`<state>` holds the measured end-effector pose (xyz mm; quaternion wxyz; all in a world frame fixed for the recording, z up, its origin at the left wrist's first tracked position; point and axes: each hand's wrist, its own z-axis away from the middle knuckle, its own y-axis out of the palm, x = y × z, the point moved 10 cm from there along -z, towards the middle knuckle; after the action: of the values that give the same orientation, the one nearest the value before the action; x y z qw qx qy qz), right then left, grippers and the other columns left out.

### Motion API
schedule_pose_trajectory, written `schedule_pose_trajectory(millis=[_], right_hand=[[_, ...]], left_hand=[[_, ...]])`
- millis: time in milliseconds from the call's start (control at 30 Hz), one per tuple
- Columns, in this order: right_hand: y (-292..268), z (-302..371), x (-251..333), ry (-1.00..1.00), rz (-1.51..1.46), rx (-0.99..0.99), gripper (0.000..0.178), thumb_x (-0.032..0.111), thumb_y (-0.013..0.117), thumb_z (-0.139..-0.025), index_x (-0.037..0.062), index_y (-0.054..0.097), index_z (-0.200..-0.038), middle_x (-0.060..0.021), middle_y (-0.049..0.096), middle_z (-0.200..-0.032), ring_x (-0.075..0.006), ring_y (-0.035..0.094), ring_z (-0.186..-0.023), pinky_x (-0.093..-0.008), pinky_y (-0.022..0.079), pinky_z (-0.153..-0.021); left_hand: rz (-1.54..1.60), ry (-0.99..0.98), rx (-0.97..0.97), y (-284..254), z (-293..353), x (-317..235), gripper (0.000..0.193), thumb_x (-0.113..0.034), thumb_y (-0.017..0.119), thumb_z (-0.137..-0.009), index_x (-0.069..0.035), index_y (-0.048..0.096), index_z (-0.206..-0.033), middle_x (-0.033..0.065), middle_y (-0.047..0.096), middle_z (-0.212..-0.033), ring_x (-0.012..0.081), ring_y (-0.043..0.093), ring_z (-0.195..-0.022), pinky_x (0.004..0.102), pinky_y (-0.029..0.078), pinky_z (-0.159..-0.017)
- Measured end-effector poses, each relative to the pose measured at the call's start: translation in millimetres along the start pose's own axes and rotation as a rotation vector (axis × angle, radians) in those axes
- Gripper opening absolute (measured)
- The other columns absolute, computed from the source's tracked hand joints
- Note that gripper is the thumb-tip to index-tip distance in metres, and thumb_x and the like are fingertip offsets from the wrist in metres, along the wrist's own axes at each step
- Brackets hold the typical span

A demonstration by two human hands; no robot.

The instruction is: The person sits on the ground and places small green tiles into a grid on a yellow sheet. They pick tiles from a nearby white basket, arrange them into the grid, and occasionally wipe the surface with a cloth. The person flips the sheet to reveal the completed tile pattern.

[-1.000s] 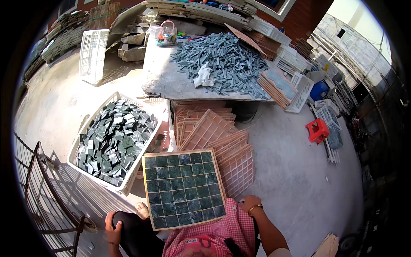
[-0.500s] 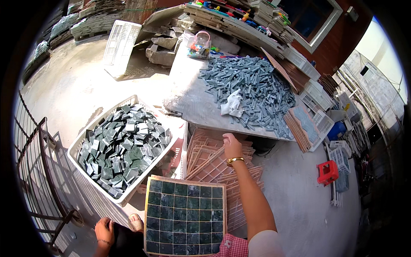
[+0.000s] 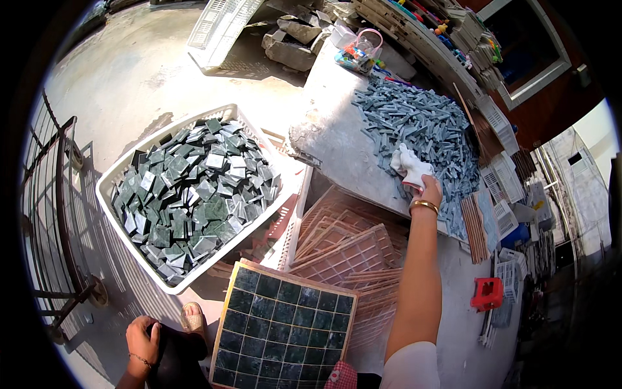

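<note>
My right hand (image 3: 427, 190) is closed on the lower edge of a crumpled white cloth (image 3: 409, 163), at the front of a heap of narrow grey-green stone strips (image 3: 421, 123) on a slab table. The fingertips are partly hidden by the cloth. A wooden-edged grid tray (image 3: 285, 324), its cells filled with dark green square tiles, leans tilted in front of me. A red checked fabric (image 3: 342, 376) touches its lower right corner. My left hand (image 3: 143, 342) rests on my dark-clothed knee, holding nothing, with its thumb apart from the fingers.
A white plastic crate (image 3: 107, 194) full of loose green square tiles stands left. Bare grid trays (image 3: 353, 249) are stacked under the table edge (image 3: 311, 139). A red stool (image 3: 487, 294) stands right, a metal rack (image 3: 65, 214) far left, and a clear toy-filled bag (image 3: 358, 57) behind.
My right hand has moved from above the bare grid trays up and rightward to the white cloth and closed on it. The view has shifted left. My left hand stays on the knee.
</note>
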<state>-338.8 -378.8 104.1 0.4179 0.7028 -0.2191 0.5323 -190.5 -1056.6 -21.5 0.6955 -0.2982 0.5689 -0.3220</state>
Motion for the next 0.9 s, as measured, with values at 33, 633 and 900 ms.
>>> schedule_pose_trajectory(millis=[33,633,900], right_hand=[[2,14,10,0.006,-0.036,0.093,0.018,0.001,0.053,-0.071,0.0024,0.048,-0.088,-0.0090,0.055,-0.091,-0.0195,0.055,-0.080,-0.0319,0.047,-0.071],[-88,386,-111,-0.448,1.562,0.964,0.061,0.043,0.055,-0.079,0.0196,0.037,-0.132,-0.0185,0.023,-0.140,-0.0391,0.017,-0.129,-0.0520,0.013,-0.103],[-83,325,-135,-0.266,1.723,0.327,0.063,0.040,0.047,-0.084,0.0056,0.030,-0.133,-0.0214,0.020,-0.140,-0.0353,0.018,-0.130,-0.0456,0.012,-0.105]], left_hand=[[0.008,-0.005,0.006,1,2,3,0.009,-0.008,0.057,-0.071,0.001,0.058,-0.069,0.0174,0.057,-0.071,0.0337,0.056,-0.070,0.0377,0.044,-0.063],[0.031,0.028,0.014,-1,23,21,0.019,-0.018,0.056,-0.076,0.000,0.061,-0.076,0.0170,0.060,-0.075,0.0332,0.058,-0.074,0.0375,0.045,-0.067],[0.060,0.001,-0.039,-6,25,38,0.020,-0.017,0.057,-0.075,0.002,0.060,-0.076,0.0184,0.059,-0.070,0.0297,0.060,-0.068,0.0341,0.045,-0.064]])
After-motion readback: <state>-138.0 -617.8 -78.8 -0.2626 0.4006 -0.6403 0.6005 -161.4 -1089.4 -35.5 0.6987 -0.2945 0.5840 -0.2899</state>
